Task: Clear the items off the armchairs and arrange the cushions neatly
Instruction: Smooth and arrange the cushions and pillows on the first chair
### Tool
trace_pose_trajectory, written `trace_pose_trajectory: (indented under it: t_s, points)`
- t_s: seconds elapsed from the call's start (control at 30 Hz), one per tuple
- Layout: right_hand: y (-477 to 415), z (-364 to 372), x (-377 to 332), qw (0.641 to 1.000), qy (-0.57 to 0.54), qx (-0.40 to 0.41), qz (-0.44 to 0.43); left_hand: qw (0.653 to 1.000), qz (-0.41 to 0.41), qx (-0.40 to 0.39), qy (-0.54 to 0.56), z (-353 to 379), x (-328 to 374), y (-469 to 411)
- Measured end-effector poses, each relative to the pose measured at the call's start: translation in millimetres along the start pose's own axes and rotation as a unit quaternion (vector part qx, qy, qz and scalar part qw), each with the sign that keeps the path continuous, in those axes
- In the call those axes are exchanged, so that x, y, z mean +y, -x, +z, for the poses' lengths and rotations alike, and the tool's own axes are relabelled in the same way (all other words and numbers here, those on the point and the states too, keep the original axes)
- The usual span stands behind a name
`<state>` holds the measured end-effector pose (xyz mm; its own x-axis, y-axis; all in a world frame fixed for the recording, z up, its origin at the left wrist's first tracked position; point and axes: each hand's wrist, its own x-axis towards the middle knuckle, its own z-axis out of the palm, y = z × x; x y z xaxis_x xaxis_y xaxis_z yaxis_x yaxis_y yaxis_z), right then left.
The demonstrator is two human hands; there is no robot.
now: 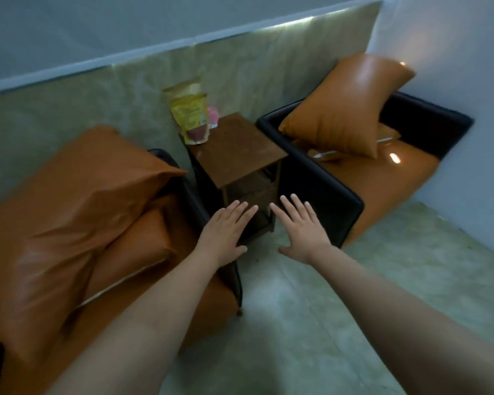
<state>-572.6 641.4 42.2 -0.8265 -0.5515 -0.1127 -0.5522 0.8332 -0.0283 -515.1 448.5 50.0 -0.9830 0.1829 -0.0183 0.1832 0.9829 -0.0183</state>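
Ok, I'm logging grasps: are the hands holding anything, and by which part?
Nothing is held. The left hand and right hand are both empty, fingers straight, stretched out in front of the side table.

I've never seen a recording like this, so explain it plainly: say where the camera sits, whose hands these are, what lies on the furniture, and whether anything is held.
There is no machine: the grips are a person's bare hands. The single picture comes from a camera on the person's head, looking forward and down. The left hand and right hand reach out flat with straight fingers, holding nothing. Between two armchairs stands a wooden side table with yellow snack bags and something pink behind them. The left armchair carries a big orange cushion over a smaller one. The right armchair has an orange cushion leaning upright.
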Motion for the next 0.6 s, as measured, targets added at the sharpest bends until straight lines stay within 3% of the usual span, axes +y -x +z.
trace_pose_trajectory:
  t_s: [0.27, 0.6]
  points:
    - [45, -48, 140, 0.994, 0.017, 0.058, 0.086, 0.993, 0.108, 0.041, 0.015, -35, 114, -109]
    - [46, -55, 285, 0.981, 0.046, 0.066, 0.178, 0.984, 0.172, 0.047, 0.022, -32, 210, -236]
